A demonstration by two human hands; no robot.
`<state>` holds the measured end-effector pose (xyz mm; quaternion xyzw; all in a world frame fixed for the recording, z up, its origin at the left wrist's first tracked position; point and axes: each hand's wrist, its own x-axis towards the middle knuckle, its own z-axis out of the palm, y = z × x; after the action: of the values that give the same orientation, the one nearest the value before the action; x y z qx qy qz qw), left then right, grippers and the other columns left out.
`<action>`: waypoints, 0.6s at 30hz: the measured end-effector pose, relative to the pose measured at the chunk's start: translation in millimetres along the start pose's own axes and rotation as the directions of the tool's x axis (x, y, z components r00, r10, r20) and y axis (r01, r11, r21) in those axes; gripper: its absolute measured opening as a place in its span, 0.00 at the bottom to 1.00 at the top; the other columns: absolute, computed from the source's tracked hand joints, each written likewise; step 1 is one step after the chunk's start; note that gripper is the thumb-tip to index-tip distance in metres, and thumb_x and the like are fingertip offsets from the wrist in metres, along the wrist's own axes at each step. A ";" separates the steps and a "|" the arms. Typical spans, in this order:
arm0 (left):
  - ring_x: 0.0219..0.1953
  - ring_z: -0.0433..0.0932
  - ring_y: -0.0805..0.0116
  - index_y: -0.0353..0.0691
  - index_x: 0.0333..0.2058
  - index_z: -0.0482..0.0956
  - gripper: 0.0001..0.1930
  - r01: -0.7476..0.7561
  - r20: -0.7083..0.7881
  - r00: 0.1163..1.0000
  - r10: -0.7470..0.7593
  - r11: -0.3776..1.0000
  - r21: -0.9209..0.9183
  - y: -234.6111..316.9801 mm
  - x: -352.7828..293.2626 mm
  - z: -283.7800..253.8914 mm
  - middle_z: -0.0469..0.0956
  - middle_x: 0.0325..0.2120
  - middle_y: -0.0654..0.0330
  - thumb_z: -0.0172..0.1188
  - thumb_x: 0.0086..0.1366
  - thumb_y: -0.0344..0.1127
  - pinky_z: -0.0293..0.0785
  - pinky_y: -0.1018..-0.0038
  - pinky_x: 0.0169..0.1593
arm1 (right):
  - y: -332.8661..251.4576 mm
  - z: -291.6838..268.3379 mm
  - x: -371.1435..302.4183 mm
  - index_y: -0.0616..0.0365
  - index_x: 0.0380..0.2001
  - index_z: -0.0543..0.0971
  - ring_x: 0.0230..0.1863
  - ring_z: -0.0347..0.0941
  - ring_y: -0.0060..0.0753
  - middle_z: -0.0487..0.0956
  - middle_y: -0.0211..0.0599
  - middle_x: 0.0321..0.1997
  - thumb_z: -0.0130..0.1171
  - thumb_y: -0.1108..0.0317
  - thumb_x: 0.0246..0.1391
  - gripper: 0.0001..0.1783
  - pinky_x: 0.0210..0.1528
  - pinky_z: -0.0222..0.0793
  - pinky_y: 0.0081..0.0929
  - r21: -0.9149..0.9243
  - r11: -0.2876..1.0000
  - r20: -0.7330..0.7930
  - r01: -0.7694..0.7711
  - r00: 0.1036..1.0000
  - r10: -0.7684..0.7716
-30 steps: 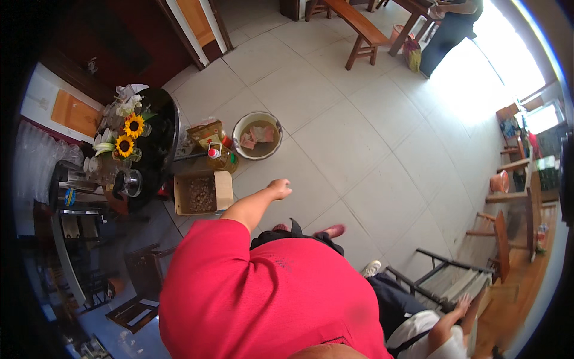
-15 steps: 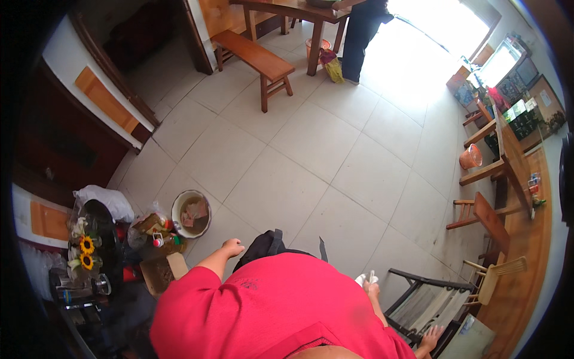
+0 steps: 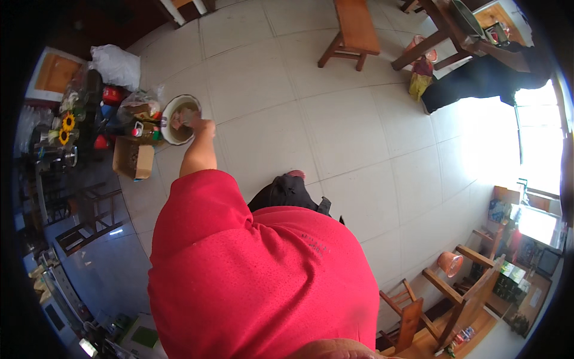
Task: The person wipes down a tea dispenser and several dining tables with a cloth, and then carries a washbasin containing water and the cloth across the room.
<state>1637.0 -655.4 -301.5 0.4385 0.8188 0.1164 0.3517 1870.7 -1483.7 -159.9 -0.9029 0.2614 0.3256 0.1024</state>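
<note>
My left arm reaches out to the left, and my left hand (image 3: 205, 129) is over the right rim of a round white basin (image 3: 174, 138) on the floor, as seen from above. Murky liquid and pale pinkish pieces (image 3: 179, 117) lie in the basin; I cannot make out what they are. The fingers are blurred and partly hidden, so whether they hold or touch anything does not show. My right hand is out of sight beyond my red shirt (image 3: 257, 263).
Beside the basin stand a bottle with a red cap (image 3: 143, 130), an open cardboard box (image 3: 144, 163) and a white sack (image 3: 115, 67). A wooden bench (image 3: 357, 27) is ahead. A person in dark clothes (image 3: 478, 81) is at the far right, near a table. An orange bucket (image 3: 449, 263) is at right.
My body has turned to the left, and the view with it. My left hand has moved from beside my body to the basin. The hands seen at the right earlier are out of view.
</note>
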 end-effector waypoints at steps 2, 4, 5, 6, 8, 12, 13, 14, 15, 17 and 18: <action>0.43 0.79 0.54 0.34 0.36 0.79 0.14 -0.262 0.429 0.903 0.012 0.807 0.529 55.8 -101.5 56.2 0.80 0.38 0.50 0.49 0.59 0.36 0.75 0.63 0.44 | -49.7 -55.2 53.3 0.62 0.44 0.76 0.47 0.74 0.52 0.78 0.54 0.43 0.58 0.47 0.44 0.30 0.49 0.68 0.43 -0.021 0.996 -0.051 0.082 0.995 -0.083; 0.44 0.78 0.55 0.36 0.35 0.81 0.15 -0.705 0.667 0.690 0.281 0.469 0.532 105.8 -207.3 153.4 0.79 0.39 0.47 0.50 0.56 0.38 0.74 0.64 0.46 | -71.9 -88.1 67.5 0.62 0.44 0.76 0.48 0.74 0.53 0.78 0.55 0.43 0.58 0.47 0.43 0.31 0.49 0.67 0.43 0.026 0.996 -0.075 0.083 0.994 -0.081; 0.43 0.78 0.54 0.35 0.35 0.81 0.17 -0.772 0.744 0.604 0.285 0.440 0.458 119.6 -264.0 208.4 0.79 0.40 0.48 0.51 0.54 0.40 0.73 0.63 0.47 | -82.5 -106.8 78.7 0.62 0.44 0.76 0.48 0.73 0.53 0.78 0.55 0.43 0.58 0.47 0.43 0.31 0.49 0.67 0.44 0.046 0.995 -0.089 0.089 0.992 -0.085; 0.43 0.78 0.53 0.37 0.36 0.81 0.17 -0.863 0.824 0.474 0.311 0.348 0.365 133.1 -320.8 247.7 0.79 0.39 0.48 0.50 0.55 0.40 0.73 0.63 0.47 | -89.7 -117.9 87.1 0.62 0.45 0.75 0.49 0.73 0.54 0.77 0.56 0.44 0.57 0.47 0.43 0.31 0.49 0.67 0.44 0.079 0.993 -0.099 0.091 0.992 -0.083; 0.41 0.78 0.52 0.41 0.35 0.81 0.16 -0.944 0.930 0.138 0.342 0.329 0.019 161.0 -428.9 308.8 0.79 0.36 0.47 0.52 0.56 0.46 0.72 0.61 0.47 | -98.7 -126.4 107.3 0.62 0.45 0.75 0.49 0.73 0.55 0.77 0.57 0.44 0.57 0.48 0.43 0.32 0.50 0.67 0.44 0.168 0.983 -0.126 0.070 0.991 -0.049; 0.44 0.76 0.51 0.38 0.41 0.78 0.21 -0.891 0.875 -0.403 0.268 0.102 -0.442 198.1 -608.1 370.3 0.78 0.39 0.48 0.54 0.58 0.50 0.71 0.62 0.49 | -85.9 -148.2 170.3 0.62 0.46 0.74 0.50 0.72 0.56 0.76 0.58 0.45 0.56 0.48 0.42 0.32 0.50 0.66 0.45 0.319 0.947 -0.182 0.022 0.983 0.038; 0.44 0.76 0.50 0.38 0.42 0.77 0.22 -0.842 0.819 -0.511 0.261 0.042 -0.538 203.7 -644.6 387.1 0.78 0.40 0.48 0.54 0.59 0.50 0.71 0.63 0.49 | -80.1 -154.2 195.2 0.62 0.47 0.73 0.50 0.72 0.56 0.76 0.57 0.46 0.56 0.49 0.42 0.32 0.50 0.66 0.45 0.370 0.928 -0.214 0.036 0.976 0.047; 0.46 0.75 0.52 0.38 0.45 0.76 0.21 -0.843 0.831 -0.507 0.229 0.066 -0.533 206.5 -663.7 402.8 0.77 0.43 0.49 0.55 0.59 0.48 0.70 0.64 0.51 | -81.6 -168.3 214.8 0.62 0.47 0.73 0.50 0.72 0.56 0.76 0.57 0.46 0.56 0.49 0.42 0.32 0.51 0.66 0.45 0.371 0.929 -0.213 0.003 0.974 0.082; 0.48 0.75 0.54 0.37 0.47 0.75 0.21 -0.847 0.844 -0.500 0.196 0.094 -0.523 209.1 -672.0 419.9 0.75 0.46 0.49 0.56 0.60 0.45 0.70 0.66 0.52 | -84.0 -184.0 234.4 0.62 0.47 0.73 0.51 0.71 0.57 0.76 0.57 0.47 0.56 0.50 0.42 0.32 0.51 0.66 0.46 0.370 0.929 -0.214 -0.026 0.970 0.112; 0.48 0.75 0.55 0.37 0.48 0.75 0.21 -0.914 0.939 -0.266 0.220 0.252 -0.318 204.5 -672.9 454.5 0.77 0.45 0.49 0.57 0.60 0.45 0.70 0.65 0.52 | -92.5 -243.0 258.2 0.62 0.46 0.74 0.51 0.71 0.57 0.76 0.56 0.47 0.55 0.49 0.43 0.31 0.52 0.66 0.45 0.258 0.950 -0.161 -0.176 0.962 0.222; 0.50 0.75 0.55 0.40 0.48 0.75 0.23 -0.938 0.964 -0.150 0.220 0.275 -0.209 204.8 -654.7 471.0 0.77 0.46 0.48 0.58 0.58 0.48 0.71 0.65 0.52 | -95.7 -263.6 278.2 0.62 0.46 0.74 0.51 0.71 0.56 0.76 0.56 0.48 0.55 0.49 0.44 0.31 0.52 0.66 0.45 0.253 0.946 -0.132 -0.203 0.961 0.242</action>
<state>2327.7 -1114.2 -230.8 0.8445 0.0813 -0.2625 0.4598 2244.3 -1609.5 -134.8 -0.8721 0.4063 0.2275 0.1504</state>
